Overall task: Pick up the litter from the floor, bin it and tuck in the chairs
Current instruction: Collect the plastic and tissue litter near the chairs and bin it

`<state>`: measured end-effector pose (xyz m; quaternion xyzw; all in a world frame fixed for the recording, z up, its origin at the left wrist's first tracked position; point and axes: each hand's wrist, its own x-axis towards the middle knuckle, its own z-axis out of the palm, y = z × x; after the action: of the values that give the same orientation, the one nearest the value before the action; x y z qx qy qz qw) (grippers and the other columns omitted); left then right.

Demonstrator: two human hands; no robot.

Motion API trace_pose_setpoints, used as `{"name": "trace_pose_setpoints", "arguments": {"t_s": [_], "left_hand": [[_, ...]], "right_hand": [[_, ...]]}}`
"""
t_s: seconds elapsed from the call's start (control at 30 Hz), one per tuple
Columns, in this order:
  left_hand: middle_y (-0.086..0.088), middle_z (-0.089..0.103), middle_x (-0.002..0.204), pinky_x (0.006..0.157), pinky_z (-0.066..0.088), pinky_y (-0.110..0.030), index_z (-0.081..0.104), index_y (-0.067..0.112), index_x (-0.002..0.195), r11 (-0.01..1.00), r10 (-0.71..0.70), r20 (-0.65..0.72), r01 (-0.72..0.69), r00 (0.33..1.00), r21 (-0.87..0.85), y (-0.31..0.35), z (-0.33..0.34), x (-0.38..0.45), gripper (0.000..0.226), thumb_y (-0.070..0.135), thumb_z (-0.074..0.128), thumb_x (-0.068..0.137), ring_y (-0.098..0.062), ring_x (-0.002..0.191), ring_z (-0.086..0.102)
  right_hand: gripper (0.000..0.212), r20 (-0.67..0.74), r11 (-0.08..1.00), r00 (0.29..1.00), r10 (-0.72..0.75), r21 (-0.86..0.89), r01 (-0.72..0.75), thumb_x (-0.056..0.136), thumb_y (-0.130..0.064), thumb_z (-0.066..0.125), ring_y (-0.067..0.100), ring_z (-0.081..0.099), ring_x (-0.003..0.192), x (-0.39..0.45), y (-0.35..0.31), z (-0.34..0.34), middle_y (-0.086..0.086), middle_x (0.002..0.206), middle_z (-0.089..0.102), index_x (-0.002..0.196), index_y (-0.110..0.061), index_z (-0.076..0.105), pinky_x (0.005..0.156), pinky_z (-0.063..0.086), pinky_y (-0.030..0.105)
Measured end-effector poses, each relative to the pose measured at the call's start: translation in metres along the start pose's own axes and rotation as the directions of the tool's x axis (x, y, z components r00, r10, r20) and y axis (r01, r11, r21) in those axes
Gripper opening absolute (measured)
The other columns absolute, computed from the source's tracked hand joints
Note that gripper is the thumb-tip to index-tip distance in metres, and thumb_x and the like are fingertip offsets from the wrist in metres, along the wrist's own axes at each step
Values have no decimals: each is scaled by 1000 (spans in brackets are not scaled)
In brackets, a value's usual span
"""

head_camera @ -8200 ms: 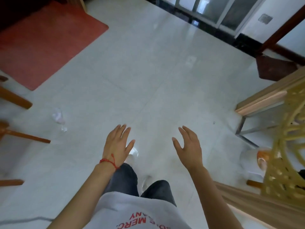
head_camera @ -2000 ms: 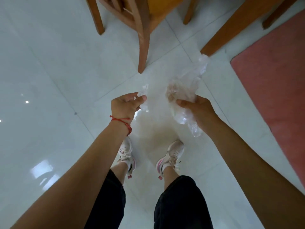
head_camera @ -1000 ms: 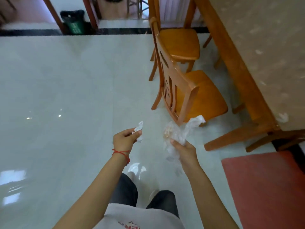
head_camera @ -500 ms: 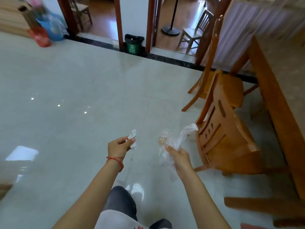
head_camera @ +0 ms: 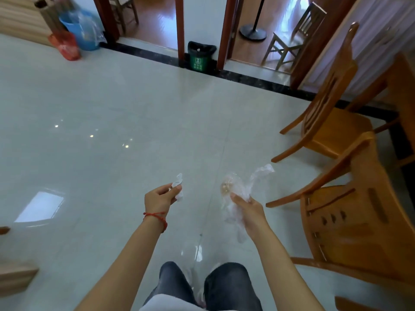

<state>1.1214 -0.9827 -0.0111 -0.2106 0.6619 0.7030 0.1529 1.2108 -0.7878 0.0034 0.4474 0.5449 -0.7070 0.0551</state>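
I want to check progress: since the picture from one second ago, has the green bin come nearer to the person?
Yes. The bin now looks larger and sits straight ahead between the door posts; earlier it was small, at the upper left.

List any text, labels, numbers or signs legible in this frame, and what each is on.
No text can be read.
Small green bin with a black liner by the doorway: a white symbol and lettering on its front, too small and blurred to read.
White garment edge at the bottom: no print visible.
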Motion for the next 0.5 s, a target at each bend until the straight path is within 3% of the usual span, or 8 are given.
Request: {"name": "trace_pose_setpoints", "arguments": {"t_s": [0.2,0.5], "left_hand": [[-4,63,75,59,55,-14,66,-1,97,1000,-23,-23,22,999,-13,26,32,70,24,2,70,74,-18,74,58],[-7,64,79,67,57,-21,67,0,92,999,-44,-44,43,998,-34,86,108,183,19,3,71,73,-21,78,59]], "right_hand": [[42,-6,1000,1000,20,5,-20,76,-19,74,34,63,102,69,-54,31,13,107,65,114,-7,61,91,50,55],[42,28,1000,1000,11,-19,-10,76,-20,74,35,64,100,184,-163,59,14,108,66,114,-5,62,89,51,54]]}}
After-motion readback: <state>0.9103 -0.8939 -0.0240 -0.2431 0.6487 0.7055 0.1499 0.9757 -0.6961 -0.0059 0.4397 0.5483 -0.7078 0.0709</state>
